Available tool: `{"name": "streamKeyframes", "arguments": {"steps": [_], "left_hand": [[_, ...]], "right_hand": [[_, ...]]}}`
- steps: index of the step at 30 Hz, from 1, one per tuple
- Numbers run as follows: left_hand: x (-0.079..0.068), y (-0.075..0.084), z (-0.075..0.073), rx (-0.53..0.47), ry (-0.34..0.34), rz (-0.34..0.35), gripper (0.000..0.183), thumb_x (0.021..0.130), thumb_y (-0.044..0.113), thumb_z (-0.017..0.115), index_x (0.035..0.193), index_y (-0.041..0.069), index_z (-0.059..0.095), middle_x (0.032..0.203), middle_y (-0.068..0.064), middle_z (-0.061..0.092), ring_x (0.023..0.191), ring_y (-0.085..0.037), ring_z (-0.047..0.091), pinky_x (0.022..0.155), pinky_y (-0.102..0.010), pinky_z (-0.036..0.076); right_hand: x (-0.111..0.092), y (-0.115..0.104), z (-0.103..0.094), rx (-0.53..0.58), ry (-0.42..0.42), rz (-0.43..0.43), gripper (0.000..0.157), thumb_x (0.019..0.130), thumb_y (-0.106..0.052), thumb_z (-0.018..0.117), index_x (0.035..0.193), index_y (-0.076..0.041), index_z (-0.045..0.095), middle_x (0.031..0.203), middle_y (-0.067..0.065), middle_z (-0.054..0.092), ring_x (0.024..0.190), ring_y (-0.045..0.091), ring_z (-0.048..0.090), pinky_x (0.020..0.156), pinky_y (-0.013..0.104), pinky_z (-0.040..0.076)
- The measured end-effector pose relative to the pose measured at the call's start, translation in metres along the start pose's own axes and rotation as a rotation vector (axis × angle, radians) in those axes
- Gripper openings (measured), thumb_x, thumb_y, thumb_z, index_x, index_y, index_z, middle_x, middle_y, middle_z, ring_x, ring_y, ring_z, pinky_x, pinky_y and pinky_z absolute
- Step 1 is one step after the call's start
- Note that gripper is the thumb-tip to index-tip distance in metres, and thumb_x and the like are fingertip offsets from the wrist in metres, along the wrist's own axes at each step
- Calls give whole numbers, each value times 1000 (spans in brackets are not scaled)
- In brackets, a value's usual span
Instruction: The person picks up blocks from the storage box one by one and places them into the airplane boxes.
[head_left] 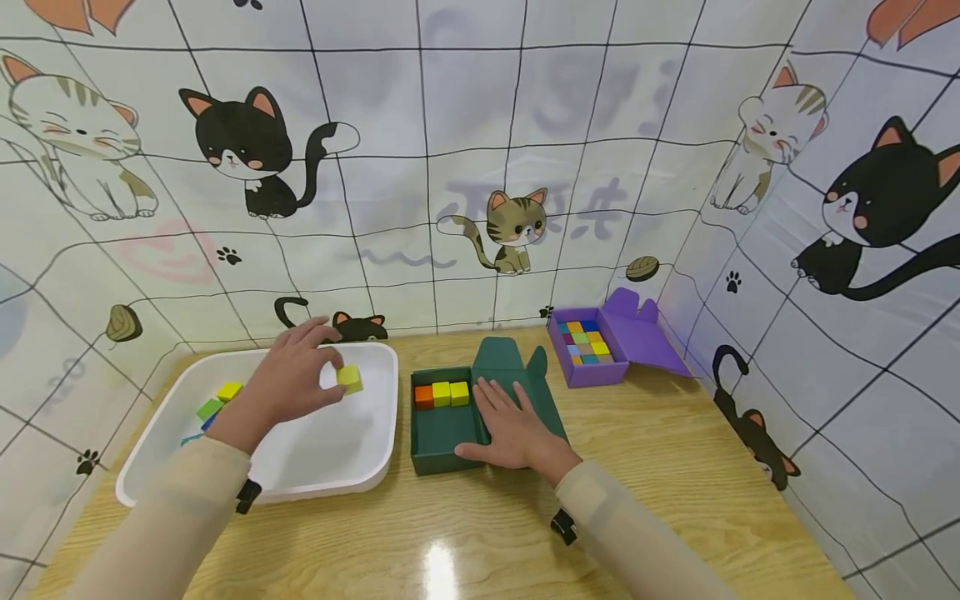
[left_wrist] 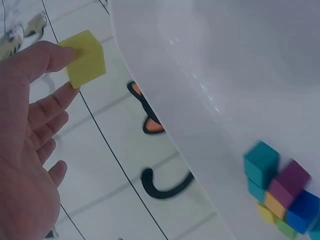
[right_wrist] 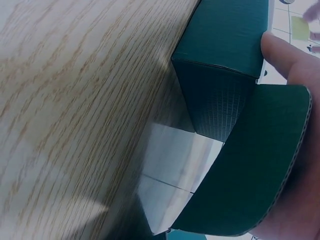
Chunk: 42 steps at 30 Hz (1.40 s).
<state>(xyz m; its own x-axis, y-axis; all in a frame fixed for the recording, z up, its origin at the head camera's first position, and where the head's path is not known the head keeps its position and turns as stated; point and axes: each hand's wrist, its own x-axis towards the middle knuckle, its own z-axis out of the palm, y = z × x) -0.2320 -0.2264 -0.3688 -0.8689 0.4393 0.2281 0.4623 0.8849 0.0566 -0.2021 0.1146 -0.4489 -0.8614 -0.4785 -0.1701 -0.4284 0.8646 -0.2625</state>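
Between thumb and fingertip, my left hand [head_left: 296, 375] pinches a yellow cube [head_left: 349, 378] above the right part of a white basin [head_left: 330, 483]. The left wrist view shows the same yellow cube [left_wrist: 86, 59] held clear of the basin. A dark green cardboard box [head_left: 446, 462] lies open beside the basin, with one orange cube [head_left: 424, 397] and two yellow cubes [head_left: 450, 393] in a row along its back wall. My right hand [head_left: 513, 429] rests with spread fingers on the box's right side and folded-back lid; its thumb touches the box rim in the right wrist view.
Several coloured cubes [left_wrist: 277, 185] lie in the basin's left part, some hidden by my left arm in the head view. At the back right stands an open purple box [head_left: 596, 373] filled with coloured cubes. A cat-patterned sheet [head_left: 390, 192] hangs behind the wooden table [head_left: 360, 550].
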Motion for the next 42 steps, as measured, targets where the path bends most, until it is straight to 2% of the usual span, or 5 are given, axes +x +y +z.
{"name": "streamKeyframes", "arguments": {"steps": [7,16,25,36,42], "left_hand": [[32,36,6,2,-25,97,22,78,33,72,91,15,72,135,-10,54,145,-33,27,118,-56,24],[52,64,26,-32,-58,151,22,79,34,72,89,15,73,132,-8,56,145,-32,30,118,-54,26],[60,72,57,-32,-163,122,23,79,36,75,91,16,75,133,-7,56,144,-30,31,120,-51,25],[63,86,70,88,-280,125,28,79,36,75,98,16,76,136,-7,54,146,-29,28,121,-48,25],[64,90,78,160,-308,103,31,78,39,76,96,14,74,137,-8,52,147,-29,26,122,-47,23]], "right_hand": [[1,1,1,-7,-8,-2,99,88,-75,42,157,-11,11,166,6,5,154,25,6,122,57,-4],[2,1,0,-12,2,4,100,87,-76,42,157,-11,12,166,6,7,154,25,8,122,57,-2],[2,1,-1,-17,9,4,100,87,-76,41,157,-11,13,166,6,8,154,25,9,122,58,0],[2,0,-1,-14,3,2,100,87,-76,41,157,-11,11,166,7,6,154,24,8,122,58,-1],[2,0,-1,-5,-1,5,101,87,-76,42,157,-10,12,166,6,6,154,23,8,123,56,-1]]}}
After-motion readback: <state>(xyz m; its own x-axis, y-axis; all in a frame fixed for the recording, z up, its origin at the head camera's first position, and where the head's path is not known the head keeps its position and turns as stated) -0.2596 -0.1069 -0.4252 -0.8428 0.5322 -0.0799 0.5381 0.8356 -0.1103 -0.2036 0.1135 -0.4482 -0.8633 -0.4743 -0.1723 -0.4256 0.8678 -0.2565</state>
